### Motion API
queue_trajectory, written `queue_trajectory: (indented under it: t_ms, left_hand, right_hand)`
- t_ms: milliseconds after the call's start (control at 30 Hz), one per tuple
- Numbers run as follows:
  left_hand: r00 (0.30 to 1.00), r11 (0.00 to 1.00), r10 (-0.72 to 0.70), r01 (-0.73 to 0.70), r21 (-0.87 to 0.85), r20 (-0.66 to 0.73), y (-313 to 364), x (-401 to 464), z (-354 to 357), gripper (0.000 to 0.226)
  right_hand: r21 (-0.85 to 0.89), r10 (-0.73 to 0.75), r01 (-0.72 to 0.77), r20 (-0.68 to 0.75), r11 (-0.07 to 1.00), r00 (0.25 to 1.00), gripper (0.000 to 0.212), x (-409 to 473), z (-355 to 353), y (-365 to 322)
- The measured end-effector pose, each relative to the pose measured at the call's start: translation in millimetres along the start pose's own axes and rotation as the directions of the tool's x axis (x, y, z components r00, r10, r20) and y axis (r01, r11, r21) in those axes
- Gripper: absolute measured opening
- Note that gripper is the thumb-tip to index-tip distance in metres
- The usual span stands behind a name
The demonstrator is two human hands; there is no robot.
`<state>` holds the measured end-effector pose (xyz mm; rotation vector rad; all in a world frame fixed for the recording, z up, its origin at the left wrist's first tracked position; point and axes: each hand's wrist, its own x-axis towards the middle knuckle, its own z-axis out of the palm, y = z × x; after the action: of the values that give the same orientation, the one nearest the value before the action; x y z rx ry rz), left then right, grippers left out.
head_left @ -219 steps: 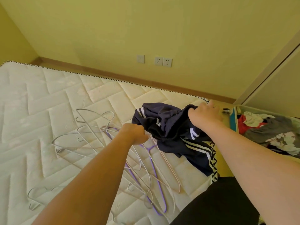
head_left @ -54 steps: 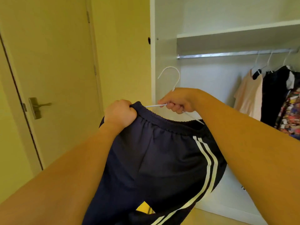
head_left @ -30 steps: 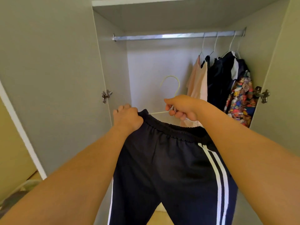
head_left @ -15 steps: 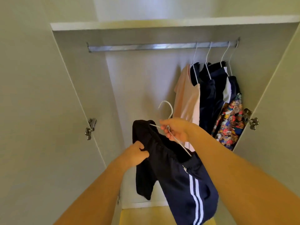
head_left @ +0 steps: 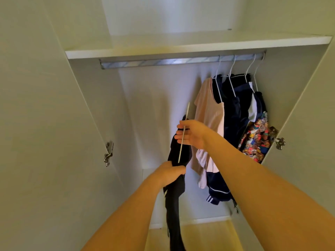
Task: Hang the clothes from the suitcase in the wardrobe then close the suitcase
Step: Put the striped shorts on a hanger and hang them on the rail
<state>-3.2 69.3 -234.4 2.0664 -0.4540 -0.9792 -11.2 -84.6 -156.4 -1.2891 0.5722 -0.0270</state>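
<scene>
Both hands raised: left [head_left: 171, 172] gripping dark trousers [head_left: 176, 187], right [head_left: 191, 134] seemingly pinching white hanger [head_left: 183, 134].

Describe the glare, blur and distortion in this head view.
Head view: a bright glare patch sits on the metal rail; wide-angle distortion splays the wardrobe sides outward; the dark trousers smear with motion blur below the left hand.

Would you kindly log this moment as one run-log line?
right hand: holds white wire hanger | left hand: grips dark navy striped trousers | silver metal wardrobe rail: hanger not yet hooked
</scene>
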Motion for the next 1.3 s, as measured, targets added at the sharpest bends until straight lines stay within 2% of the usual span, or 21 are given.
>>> queue_trajectory:
  t_ms: [133, 200, 333, 533, 833, 1033, 1300]
  left_hand:
    - [0.951, 0.979, 0.124, -0.164, -0.124, -0.282, 14.0, 23.6, 9.5, 0.03]
    - [0.932, 0.969, 0.14, -0.199, -0.149, -0.334, 29.5, 40.1, 14.3, 0.032]
    - [0.899, 0.953, 0.117, -0.221, -0.207, -0.422, 60.2, 78.3, 20.8, 0.034]
    - [0.84, 0.949, 0.098, -0.241, -0.204, -0.534, 106.2, 129.1, 19.6, 0.026]
    - [0.767, 0.939, 0.163, -0.313, -0.141, -0.62, 203.8, 192.9, 19.1, 0.027]
    - [0.743, 0.926, 0.199, -0.357, -0.127, -0.639, 257.7, 224.4, 11.1, 0.028]
    - [0.756, 0.929, 0.192, -0.346, -0.133, -0.626, 283.3, 257.7, 11.5, 0.024]
  right_hand:
    - [0.054, -0.022, 0.021, 0.005, 0.998, 1.0, 0.026, 22.8, -10.7, -5.0]
    - [0.076, -0.03, 0.029, 0.012, 0.997, 0.999, 0.037, 33.8, -22.4, -13.5]
    - [-0.01, -0.068, 0.068, 0.003, 0.998, 0.998, 0.044, 51.8, -56.2, -36.2]
    - [-0.18, -0.112, 0.077, -0.195, 0.981, 0.974, 0.048, 78.7, -117.1, -67.9]
    - [-0.155, -0.304, 0.275, -0.209, 0.949, 0.93, 0.06, 114.8, -169.9, -92.4]
    - [-0.12, -0.302, 0.281, -0.252, 0.952, 0.919, 0.048, 110.5, -188.2, -117.5]
    - [-0.111, -0.317, 0.299, -0.239, 0.948, 0.918, 0.05, 137.4, -204.5, -123.7]
